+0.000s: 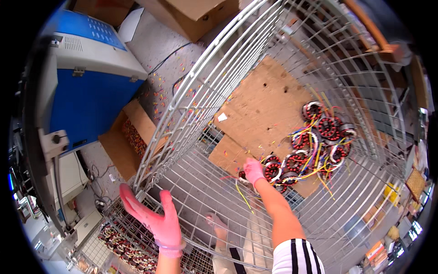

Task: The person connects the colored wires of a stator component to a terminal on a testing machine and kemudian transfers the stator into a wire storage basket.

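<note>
My left hand (157, 219), in a pink glove, is raised beside the near left rim of the wire cage (203, 68). Its fingers are stretched out, thumb apart, and nothing is in it. Inside the cage reaches my right hand (253, 171), also pink-gloved, with fingers curled at the edge of a motor stator (242, 175) that trails a yellow wire. The hand partly covers that stator. Just right of it lies a heap of motor stators (296, 161) with red coils, dark cores, white lacing and loose coloured leads.
Cardboard sheets (262, 109) line the cage bottom. Left of the cage stand a blue and grey machine (86, 100) and an open cardboard box (121, 153) with small coloured pieces. Similar bits litter the floor. Below my left hand, another wire basket (123, 249) holds many parts.
</note>
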Motion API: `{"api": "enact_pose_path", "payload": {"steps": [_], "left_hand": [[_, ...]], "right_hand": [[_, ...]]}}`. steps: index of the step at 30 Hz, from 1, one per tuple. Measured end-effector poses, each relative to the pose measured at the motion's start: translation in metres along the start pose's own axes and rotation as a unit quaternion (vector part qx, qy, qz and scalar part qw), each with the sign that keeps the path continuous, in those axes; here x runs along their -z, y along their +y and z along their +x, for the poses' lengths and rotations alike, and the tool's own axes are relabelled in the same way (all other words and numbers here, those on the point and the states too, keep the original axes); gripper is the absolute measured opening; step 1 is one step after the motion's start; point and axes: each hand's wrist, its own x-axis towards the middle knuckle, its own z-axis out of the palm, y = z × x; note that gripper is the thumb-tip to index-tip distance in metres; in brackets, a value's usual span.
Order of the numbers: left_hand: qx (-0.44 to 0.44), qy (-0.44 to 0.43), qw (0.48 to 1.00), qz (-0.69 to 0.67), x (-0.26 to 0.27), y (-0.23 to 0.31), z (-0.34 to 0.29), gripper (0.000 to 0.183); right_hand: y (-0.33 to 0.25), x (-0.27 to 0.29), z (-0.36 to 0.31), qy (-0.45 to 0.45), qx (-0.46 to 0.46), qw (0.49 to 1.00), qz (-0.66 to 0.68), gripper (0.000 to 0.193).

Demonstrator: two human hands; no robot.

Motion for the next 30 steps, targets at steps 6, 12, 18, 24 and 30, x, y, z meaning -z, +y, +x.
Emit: {"api": "enact_pose_path", "payload": {"steps": [6, 12, 18, 24, 30], "left_hand": [[-0.030, 0.018, 0.999, 0.041, 0.011, -0.019, -0.002, 0.078], [-0.053, -0.065, 0.996, -0.042, 0.024, -0.037, -0.019, 0.076], [0.050, -0.401, 0.731, -0.550, 0.202, -0.002, -0.068, 0.050], [-0.046, -0.276, 0.698, -0.659, 0.351, -0.037, -0.107, 0.033], [0.096, 0.077, 0.406, -0.905, 0.439, -0.129, -0.130, 0.044]], "right_hand": [[0.018, 0.154, -0.155, 0.022, -0.184, 0.894, 0.408, 0.055], [-0.030, 0.274, -0.288, 0.096, -0.005, 0.693, 0.714, 0.053], [-0.190, 0.377, -0.444, 0.000, 0.072, 0.745, 0.664, 0.052], [-0.337, 0.376, -0.532, 0.042, 0.163, 0.909, 0.381, 0.061], [-0.456, 0.351, -0.596, 0.080, 0.339, 0.894, 0.280, 0.049]]}}
